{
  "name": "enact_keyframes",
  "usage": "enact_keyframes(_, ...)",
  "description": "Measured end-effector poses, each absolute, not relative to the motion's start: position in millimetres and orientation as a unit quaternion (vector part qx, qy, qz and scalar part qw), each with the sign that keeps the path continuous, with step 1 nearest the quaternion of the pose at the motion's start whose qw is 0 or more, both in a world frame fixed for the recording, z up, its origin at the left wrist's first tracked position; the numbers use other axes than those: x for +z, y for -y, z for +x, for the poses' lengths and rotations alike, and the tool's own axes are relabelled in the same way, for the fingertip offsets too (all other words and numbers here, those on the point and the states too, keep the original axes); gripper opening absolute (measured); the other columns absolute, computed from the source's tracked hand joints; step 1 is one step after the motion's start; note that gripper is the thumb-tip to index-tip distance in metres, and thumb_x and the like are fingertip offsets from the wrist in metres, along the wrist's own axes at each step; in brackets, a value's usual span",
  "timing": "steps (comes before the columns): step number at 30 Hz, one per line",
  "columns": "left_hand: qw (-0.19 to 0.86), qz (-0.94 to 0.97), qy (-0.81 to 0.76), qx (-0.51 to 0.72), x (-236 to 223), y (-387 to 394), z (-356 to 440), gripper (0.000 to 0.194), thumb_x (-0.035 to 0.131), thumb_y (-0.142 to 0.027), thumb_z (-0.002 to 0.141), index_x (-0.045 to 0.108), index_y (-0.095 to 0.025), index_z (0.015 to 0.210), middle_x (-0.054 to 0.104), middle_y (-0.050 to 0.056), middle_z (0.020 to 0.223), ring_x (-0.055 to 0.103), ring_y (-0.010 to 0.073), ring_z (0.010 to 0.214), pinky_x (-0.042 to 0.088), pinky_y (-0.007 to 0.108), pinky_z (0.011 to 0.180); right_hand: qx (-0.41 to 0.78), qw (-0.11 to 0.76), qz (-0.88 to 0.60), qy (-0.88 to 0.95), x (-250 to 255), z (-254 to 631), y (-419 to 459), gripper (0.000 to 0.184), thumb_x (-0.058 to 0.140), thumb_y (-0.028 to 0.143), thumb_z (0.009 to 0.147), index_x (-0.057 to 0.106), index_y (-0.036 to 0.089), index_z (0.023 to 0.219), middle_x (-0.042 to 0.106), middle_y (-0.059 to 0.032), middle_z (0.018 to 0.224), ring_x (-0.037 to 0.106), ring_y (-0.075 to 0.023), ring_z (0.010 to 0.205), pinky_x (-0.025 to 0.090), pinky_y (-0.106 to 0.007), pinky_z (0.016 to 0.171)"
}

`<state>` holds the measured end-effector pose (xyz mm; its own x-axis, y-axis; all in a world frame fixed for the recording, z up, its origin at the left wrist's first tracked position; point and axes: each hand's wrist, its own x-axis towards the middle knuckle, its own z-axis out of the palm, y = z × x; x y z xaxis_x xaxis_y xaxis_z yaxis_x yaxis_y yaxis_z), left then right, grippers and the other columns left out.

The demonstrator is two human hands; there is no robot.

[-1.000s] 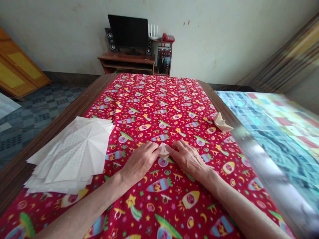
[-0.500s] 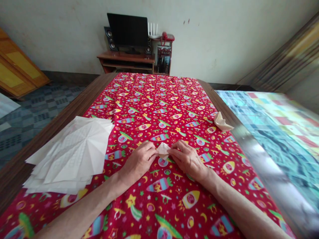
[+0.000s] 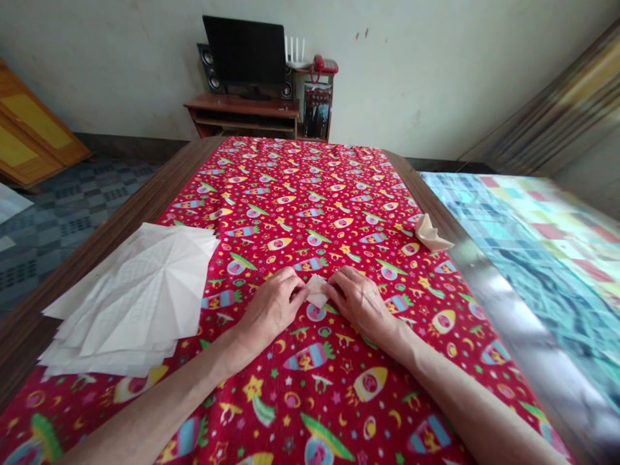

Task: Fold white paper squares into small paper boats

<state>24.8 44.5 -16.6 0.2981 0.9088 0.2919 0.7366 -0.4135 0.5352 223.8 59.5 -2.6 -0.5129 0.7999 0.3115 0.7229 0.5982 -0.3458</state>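
Observation:
Between my two hands, low over the red patterned cloth (image 3: pixel 300 387), is a small folded piece of white paper (image 3: pixel 317 290). My left hand (image 3: pixel 277 298) pinches its left edge with thumb and fingers. On the opposite edge, my right hand (image 3: pixel 359 298) is closed with its fingertips on the paper. A stack of creased white paper sheets (image 3: pixel 140 297) lies to the left, its top sheet marked by folds fanning out from one point. Off to the right, near the cloth's edge, sits a pointed folded paper shape (image 3: pixel 431 234).
The cloth covers a dark wooden table (image 3: pixel 140 236). Beyond its far end stand a monitor (image 3: pixel 245 58) on a desk (image 3: pixel 242 111) and a red telephone (image 3: pixel 324 64). A bed with a checked cover (image 3: pixel 542 258) adjoins the right side. A yellow-orange cabinet (image 3: pixel 36 126) is at the left.
The small paper between my fingers has changed shape from a rounded peak to a flatter diamond outline. Both hands stay in nearly the same place, and the view has tilted slightly.

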Motion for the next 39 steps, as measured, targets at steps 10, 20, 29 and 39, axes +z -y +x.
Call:
enact_keyframes(10,0.084,0.792,-0.569,0.205,-7,-49,33,0.022,0.060,-0.032,0.087,0.053,-0.019,0.071,0.054,-0.001,0.075,0.055,0.0140,0.065,0.038,0.025,0.058,0.076,0.209,-0.435,0.873,-2,224,-61,0.021,0.048,0.029,0.095,0.053,0.018,0.078,0.055,-0.0025,0.078,0.051,-0.0134,0.069,0.037,-0.024,0.063)
enact_keyframes(20,0.034,0.795,-0.582,0.170,0,-45,27,0.021,0.061,-0.035,0.087,0.051,-0.021,0.074,0.055,-0.004,0.078,0.056,0.0126,0.070,0.033,0.025,0.056,0.092,0.152,-0.461,0.870,3,225,-64,0.019,0.052,0.031,0.093,0.054,0.017,0.079,0.057,-0.0033,0.080,0.052,-0.0137,0.069,0.035,-0.024,0.062)
enact_keyframes(29,0.024,0.797,-0.580,0.167,-1,-44,27,0.020,0.061,-0.036,0.087,0.052,-0.021,0.076,0.054,-0.004,0.079,0.057,0.0133,0.073,0.036,0.026,0.057,0.072,0.130,-0.477,0.866,0,222,-68,0.025,0.054,0.039,0.092,0.057,0.018,0.079,0.059,-0.0026,0.079,0.053,-0.0141,0.070,0.031,-0.025,0.059)
enact_keyframes(39,0.063,0.802,-0.549,0.227,-8,-33,20,0.020,0.049,-0.036,0.093,0.052,-0.019,0.085,0.055,0.003,0.088,0.056,0.0199,0.088,0.046,0.031,0.077,0.134,0.233,-0.457,0.848,-9,227,-60,0.017,0.049,0.028,0.094,0.055,0.018,0.082,0.060,-0.0023,0.080,0.054,-0.0130,0.073,0.037,-0.023,0.067)
